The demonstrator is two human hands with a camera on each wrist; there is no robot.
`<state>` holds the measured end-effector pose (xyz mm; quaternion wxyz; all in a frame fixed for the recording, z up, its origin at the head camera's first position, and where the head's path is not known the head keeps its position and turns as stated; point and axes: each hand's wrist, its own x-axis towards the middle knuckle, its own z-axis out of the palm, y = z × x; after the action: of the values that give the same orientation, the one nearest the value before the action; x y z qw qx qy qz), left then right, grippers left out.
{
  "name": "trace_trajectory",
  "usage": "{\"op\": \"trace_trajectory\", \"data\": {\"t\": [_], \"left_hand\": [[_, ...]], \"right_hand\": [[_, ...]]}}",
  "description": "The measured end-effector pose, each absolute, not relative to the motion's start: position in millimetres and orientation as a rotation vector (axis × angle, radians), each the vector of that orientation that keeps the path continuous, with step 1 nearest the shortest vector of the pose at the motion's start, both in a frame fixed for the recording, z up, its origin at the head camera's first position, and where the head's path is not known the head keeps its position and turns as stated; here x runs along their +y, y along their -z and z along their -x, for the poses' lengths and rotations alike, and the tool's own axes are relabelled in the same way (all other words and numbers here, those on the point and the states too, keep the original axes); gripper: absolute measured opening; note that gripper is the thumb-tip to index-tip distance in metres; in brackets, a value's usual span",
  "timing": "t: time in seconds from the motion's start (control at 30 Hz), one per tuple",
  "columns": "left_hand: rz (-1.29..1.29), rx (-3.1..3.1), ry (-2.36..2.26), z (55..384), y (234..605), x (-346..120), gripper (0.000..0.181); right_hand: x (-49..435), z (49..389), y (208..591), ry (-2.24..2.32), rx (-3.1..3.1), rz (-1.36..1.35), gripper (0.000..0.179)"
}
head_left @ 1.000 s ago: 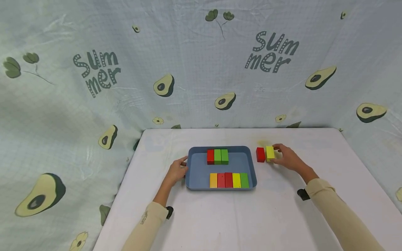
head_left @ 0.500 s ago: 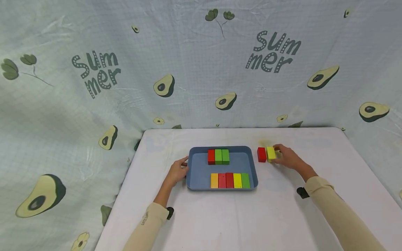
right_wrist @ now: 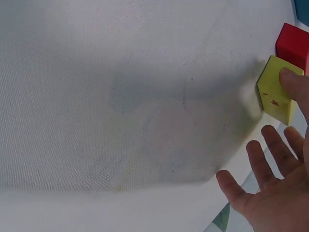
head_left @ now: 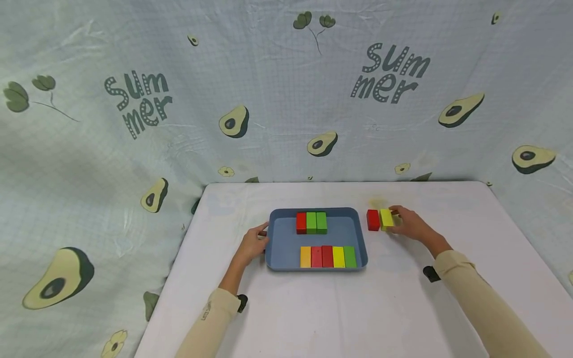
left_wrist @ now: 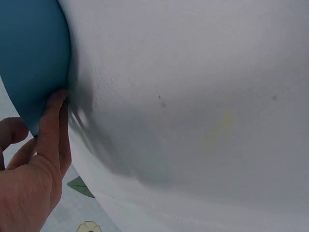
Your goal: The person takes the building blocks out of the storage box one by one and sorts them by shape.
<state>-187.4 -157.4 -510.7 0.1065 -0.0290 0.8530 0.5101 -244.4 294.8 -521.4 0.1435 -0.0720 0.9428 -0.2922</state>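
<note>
My left hand (head_left: 253, 245) rests at the left wall of a blue-grey tray (head_left: 282, 248); in the left wrist view its straight fingers (left_wrist: 50, 123) lie against the tray's outer side (left_wrist: 36, 53). On the right, my right hand (head_left: 412, 226) spans a yellow block (head_left: 386, 219) by its two ends. Its thumb (right_wrist: 295, 87) touches the near end in the right wrist view, and the other fingers are spread around the far end. Just left of the yellow block stands a red block (head_left: 373, 220), close beside it.
Inside the tray, a back row has a red block (head_left: 301, 223) and two green blocks (head_left: 316, 223). Along its front wall runs a row of several blocks in orange (head_left: 305, 257), red, yellow and green. A white cloth covers the table (head_left: 304, 313); a printed curtain (head_left: 286, 89) hangs behind.
The view has shifted slightly. Both hands, the tray and the blocks otherwise keep their places.
</note>
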Motion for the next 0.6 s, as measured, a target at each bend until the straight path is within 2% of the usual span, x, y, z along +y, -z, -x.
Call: {"op": "trace_trajectory", "data": {"t": [0.2, 0.6], "left_hand": [[0.082, 2.505, -1.496, 186, 511, -158, 0.053], [0.079, 2.504, -1.489, 188, 511, -159, 0.056]], "right_hand": [[299, 240, 518, 0.834, 2.795, 0.244, 0.082], [277, 238, 506, 1.035, 2.856, 0.321, 0.072]]}}
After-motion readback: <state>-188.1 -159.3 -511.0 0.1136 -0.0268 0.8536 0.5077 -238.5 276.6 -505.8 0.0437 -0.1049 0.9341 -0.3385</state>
